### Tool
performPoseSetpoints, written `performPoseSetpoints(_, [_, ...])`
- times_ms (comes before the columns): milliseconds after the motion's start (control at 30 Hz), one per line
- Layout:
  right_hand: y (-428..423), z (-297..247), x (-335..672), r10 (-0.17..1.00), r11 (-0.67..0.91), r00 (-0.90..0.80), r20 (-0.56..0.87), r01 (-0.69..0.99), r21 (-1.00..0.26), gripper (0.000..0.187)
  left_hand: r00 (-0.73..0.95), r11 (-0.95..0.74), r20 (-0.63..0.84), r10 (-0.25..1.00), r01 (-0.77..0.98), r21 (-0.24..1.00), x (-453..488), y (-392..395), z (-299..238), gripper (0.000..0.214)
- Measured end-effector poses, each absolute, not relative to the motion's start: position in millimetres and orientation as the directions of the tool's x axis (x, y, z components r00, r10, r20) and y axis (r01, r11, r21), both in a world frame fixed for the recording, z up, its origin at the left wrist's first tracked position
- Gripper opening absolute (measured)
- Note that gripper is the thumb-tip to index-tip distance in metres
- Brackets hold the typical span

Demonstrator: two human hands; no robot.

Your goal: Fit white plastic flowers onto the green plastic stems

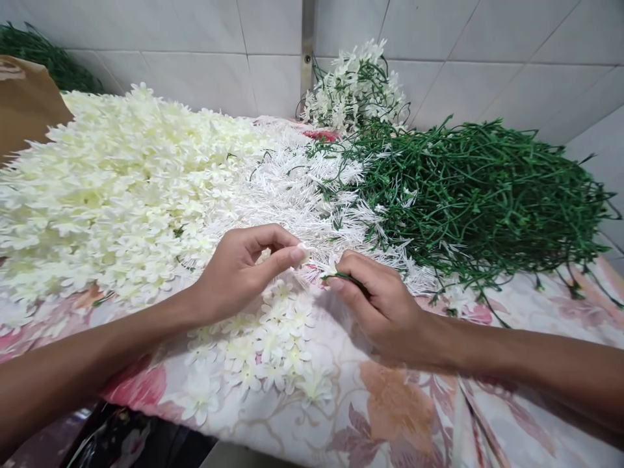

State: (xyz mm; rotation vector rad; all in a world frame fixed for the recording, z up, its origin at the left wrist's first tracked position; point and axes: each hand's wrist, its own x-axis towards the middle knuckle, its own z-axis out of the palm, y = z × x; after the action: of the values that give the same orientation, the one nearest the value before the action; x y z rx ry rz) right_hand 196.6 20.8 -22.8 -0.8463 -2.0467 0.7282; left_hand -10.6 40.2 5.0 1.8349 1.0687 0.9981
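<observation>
My left hand (244, 268) pinches a small white artificial petal (303, 252) between thumb and forefinger. My right hand (377, 300) is closed around a thin green plastic stem (347, 277) whose tip carries a small white flower piece (330, 268). The two hands are close together over a floral cloth (390, 409). Under my left wrist lies a string of assembled cream flowers (263, 351).
A large heap of cream fabric flowers (112, 188) fills the left. White spiky plastic pieces (292, 188) lie in the middle. A pile of bare green stems (478, 195) sits at the right, with flowered stems (355, 88) against the tiled wall. A brown bag (24, 104) stands far left.
</observation>
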Motion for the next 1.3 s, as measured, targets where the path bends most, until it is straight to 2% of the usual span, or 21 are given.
performPoseSetpoints(100, [21.7, -22.2, 197.1, 0.805, 0.549, -0.456, 0.378, 0.335, -0.766, 0.022, 0.364, -0.406, 0.280, 0.888, 0.336, 0.850, -10.5, 39.7, 4.7, 0.009])
performPoseSetpoints(200, [21.0, -21.0, 197.7, 0.843, 0.452, -0.464, 0.274, 0.332, -0.828, 0.030, 0.399, -0.436, 0.287, 0.871, 0.358, 0.826, -11.4, 40.4, 3.6, 0.007])
performPoseSetpoints(500, [20.9, -16.7, 197.3, 0.870, 0.189, -0.489, 0.070, 0.200, -0.961, 0.038, 0.485, -0.447, 0.250, 0.838, 0.347, 0.825, -13.2, 40.0, 4.4, 0.009])
performPoseSetpoints(667, [24.1, -16.4, 197.0, 0.872, 0.045, -0.489, -0.013, 0.106, -0.993, 0.041, 0.441, -0.469, 0.308, 0.843, 0.323, 0.822, -13.3, 37.4, 3.1, 0.007])
performPoseSetpoints(867, [24.3, -19.3, 197.7, 0.901, -0.042, -0.429, -0.064, 0.061, -0.997, 0.032, 0.468, -0.485, 0.297, 0.832, 0.356, 0.799, -9.6, 35.9, 2.3, 0.012])
performPoseSetpoints(1067, [26.8, -14.7, 196.2, 0.902, -0.007, -0.429, -0.054, 0.110, -0.994, 0.031, 0.536, -0.501, 0.242, 0.809, 0.413, 0.760, -7.3, 35.2, 2.7, 0.011])
performPoseSetpoints(1300, [25.9, -16.5, 196.3, 0.904, -0.030, -0.422, -0.065, 0.089, -0.996, 0.032, 0.516, -0.459, 0.228, 0.826, 0.378, 0.804, -8.6, 34.0, 3.9, 0.009])
